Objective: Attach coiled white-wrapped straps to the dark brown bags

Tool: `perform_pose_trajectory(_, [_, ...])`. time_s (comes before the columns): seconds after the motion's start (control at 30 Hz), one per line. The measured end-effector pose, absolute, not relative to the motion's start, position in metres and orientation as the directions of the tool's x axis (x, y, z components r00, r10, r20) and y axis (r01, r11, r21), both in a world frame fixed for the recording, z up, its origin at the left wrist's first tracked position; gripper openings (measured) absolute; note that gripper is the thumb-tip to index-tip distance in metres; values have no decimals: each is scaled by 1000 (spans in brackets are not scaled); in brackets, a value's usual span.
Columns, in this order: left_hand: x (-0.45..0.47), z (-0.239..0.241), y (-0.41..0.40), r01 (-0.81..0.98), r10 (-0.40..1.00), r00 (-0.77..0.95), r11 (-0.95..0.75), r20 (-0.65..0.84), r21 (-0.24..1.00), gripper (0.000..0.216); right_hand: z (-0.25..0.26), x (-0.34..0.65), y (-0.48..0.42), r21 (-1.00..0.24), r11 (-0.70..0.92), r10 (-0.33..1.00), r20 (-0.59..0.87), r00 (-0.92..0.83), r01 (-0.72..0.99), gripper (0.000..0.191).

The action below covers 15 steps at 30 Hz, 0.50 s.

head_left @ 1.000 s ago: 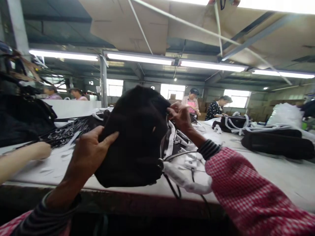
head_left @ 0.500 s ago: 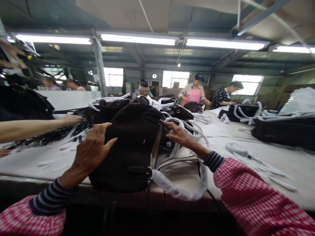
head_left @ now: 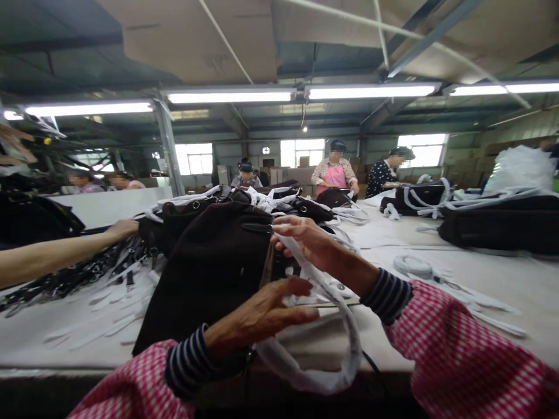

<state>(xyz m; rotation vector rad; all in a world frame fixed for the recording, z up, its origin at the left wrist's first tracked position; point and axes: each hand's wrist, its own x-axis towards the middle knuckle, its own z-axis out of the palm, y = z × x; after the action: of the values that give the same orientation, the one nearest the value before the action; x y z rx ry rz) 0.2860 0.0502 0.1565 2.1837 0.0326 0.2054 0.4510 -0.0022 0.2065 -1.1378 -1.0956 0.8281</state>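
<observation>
A dark brown bag (head_left: 209, 273) stands on the white table (head_left: 480, 302) right in front of me. Its handle is wrapped in white paper (head_left: 332, 326) and loops down over the table's near edge. My right hand (head_left: 305, 238) pinches the wrapped handle near the bag's top edge. My left hand (head_left: 266, 314) reaches across below it, fingers closed on the same white wrapping beside the bag's side.
More dark bags with white-wrapped handles (head_left: 279, 201) are piled behind. A neighbour's bare arm (head_left: 61, 253) reaches in from the left over black straps (head_left: 74, 273). Long black bags (head_left: 502, 224) lie at the right. Several people work at the far end.
My left hand left the bag's left face and crossed to the wrapped handle at its right side. My right hand rose to the bag's top edge. The neighbour's arm stayed stretched over the straps.
</observation>
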Motion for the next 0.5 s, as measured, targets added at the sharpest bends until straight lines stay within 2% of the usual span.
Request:
perform_pose_trajectory(0.1, [276,162,16,-48,-49,998,-399,31,916,67,223,432,1,-933,321,939,291,182,-165,33])
perform_pose_trajectory(0.17, [268,166,0,-59,-24,998,-387,53,920,71,229,420,6,-897,364,929,331,164,-252,32])
perform_pose_trajectory(0.27, [263,164,-5,-115,115,971,-541,208,833,38,240,397,15,-844,439,896,388,213,-308,38])
perform_pose_trajectory(0.33, [263,155,4,-24,234,920,-766,313,642,30,249,383,22,-809,484,873,418,252,-335,40])
perform_pose_trajectory(0.4, [261,144,20,208,325,874,-922,361,327,34,258,373,32,-787,493,867,409,284,-371,39])
perform_pose_trajectory(0.47, [251,138,41,411,393,855,-911,340,20,39,263,371,40,-795,474,878,391,277,-378,40])
perform_pose_trajectory(0.5, [243,139,52,474,425,843,-877,330,-79,38,262,375,43,-813,465,882,395,256,-351,42])
